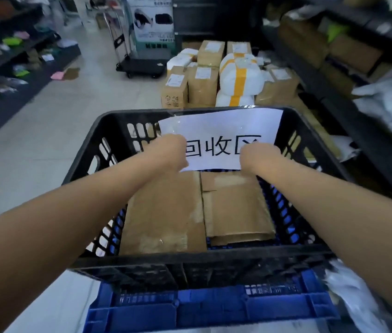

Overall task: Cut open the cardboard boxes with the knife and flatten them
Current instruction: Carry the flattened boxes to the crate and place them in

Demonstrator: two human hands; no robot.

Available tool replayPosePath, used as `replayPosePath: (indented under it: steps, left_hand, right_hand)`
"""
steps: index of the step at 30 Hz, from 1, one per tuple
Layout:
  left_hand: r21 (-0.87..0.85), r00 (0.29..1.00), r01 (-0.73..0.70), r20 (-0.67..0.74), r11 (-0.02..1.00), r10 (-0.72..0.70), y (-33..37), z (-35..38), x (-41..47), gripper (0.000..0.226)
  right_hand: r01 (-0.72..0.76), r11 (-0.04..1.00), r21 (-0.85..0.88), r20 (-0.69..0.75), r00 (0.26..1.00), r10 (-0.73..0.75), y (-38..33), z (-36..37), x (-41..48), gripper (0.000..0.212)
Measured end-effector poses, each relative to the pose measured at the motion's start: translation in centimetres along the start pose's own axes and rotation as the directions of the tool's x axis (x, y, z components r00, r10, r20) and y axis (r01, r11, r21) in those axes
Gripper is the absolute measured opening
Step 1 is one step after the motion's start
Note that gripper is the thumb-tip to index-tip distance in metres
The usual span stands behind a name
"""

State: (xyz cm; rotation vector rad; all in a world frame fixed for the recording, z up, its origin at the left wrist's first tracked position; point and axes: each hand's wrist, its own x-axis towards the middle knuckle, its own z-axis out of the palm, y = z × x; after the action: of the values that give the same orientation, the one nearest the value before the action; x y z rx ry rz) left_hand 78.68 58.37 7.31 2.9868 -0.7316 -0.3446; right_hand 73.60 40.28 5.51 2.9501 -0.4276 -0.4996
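Flattened cardboard lies in a black plastic crate (pixel 310 131): a large sheet (pixel 166 212) on the left and a smaller folded piece (pixel 235 207) on the right. Both my arms reach into the crate. My left hand (pixel 170 152) sits at the far edge of the large sheet, and my right hand (pixel 259 157) at the far edge of the folded piece. Both hands bend down at the wrist with the fingers curled out of sight over the cardboard's far edge. No knife is in view.
A white paper sign (pixel 223 126) hangs on the crate's far wall. The black crate stands on a blue crate (pixel 214 306). Beyond it are sealed cardboard boxes (pixel 202 85), a white wrapped bundle (pixel 238 78) and a platform trolley (pixel 144 63). Parcel shelves line both sides of the tiled aisle.
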Motion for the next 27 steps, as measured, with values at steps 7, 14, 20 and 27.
replayPosePath:
  steps: [7, 14, 20, 27]
  left_hand:
    - [0.221, 0.856, -0.351, -0.318, 0.91, 0.407, 6.1, -8.0, -6.8, 0.028]
    - [0.354, 0.493, -0.601, -0.541, 0.716, 0.681, 14.3, -12.2, -14.6, 0.036]
    - [0.416, 0.052, -0.82, -0.63, 0.393, 0.775, 24.7, -10.8, -22.7, 0.037]
    - [0.475, -0.322, -0.88, -0.613, 0.011, 0.721, 38.2, -6.0, -36.1, 0.031]
  right_hand:
    - [-0.132, 0.991, 0.002, -0.413, 0.903, 0.121, 2.4, -7.2, -12.6, 0.024]
    - [-0.399, 0.899, 0.18, -0.574, 0.7, 0.426, 7.6, -8.2, -27.0, 0.042]
    - [-0.669, 0.705, 0.236, -0.586, 0.48, 0.653, 11.6, -4.8, -40.6, 0.045]
    - [-0.887, 0.359, 0.292, -0.474, 0.192, 0.859, 15.2, 2.1, -58.4, 0.042]
